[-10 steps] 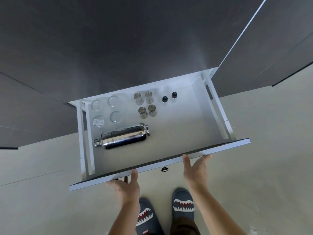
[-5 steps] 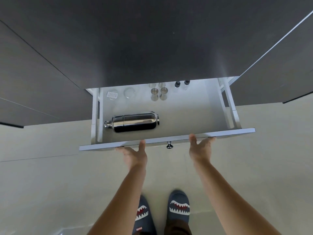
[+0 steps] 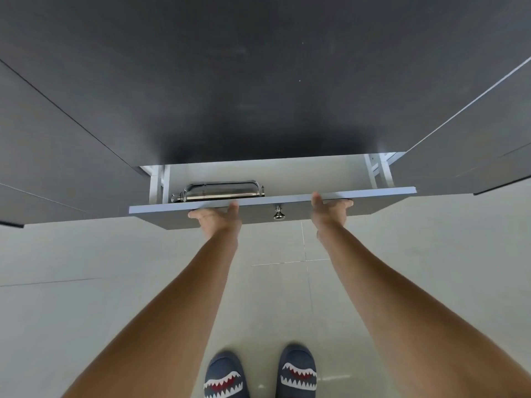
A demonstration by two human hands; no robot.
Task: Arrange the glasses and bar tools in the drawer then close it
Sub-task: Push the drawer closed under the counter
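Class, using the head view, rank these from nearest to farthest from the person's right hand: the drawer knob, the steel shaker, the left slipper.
From the right hand:
1. Knob: just to its left, on the drawer front.
2. Shaker: further left, lying inside the drawer.
3. Left slipper: far below, on the floor.

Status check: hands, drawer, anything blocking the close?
Left hand and right hand flat on drawer front, open palms. Drawer partly open, shaker lying inside. Nothing seen blocking the close.
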